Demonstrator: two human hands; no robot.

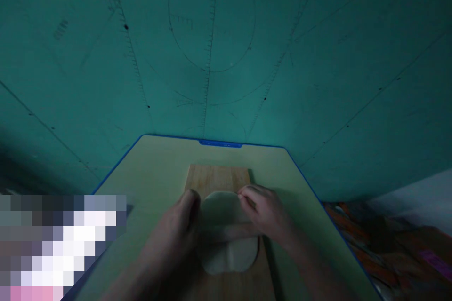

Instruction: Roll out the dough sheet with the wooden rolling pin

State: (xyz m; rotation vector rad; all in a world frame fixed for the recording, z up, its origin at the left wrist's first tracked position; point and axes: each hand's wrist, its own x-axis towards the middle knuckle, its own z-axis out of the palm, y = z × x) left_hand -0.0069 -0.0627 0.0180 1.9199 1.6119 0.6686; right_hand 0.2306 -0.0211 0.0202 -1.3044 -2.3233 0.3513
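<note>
A pale, flattened sheet of dough [226,207] lies on a wooden board [219,176], with a round-cornered outline. A light brown bar, which looks like a rolling pin [229,232], crosses the sheet between my hands. At the sheet's upper right edge, the fingertips of my right hand [263,209] are pinched together on the dough. My left hand [180,223] is curled closed against the left edge; its fingertips are blurred and partly hidden. The bar's ends are hidden by my hands.
The board rests on a pale folding table [162,164] with a blue rim. Beyond stands a green wall or panel [226,80] with drawn lines and circles. Orange and brown items [399,249] lie low on the right. A pixelated patch covers the lower left.
</note>
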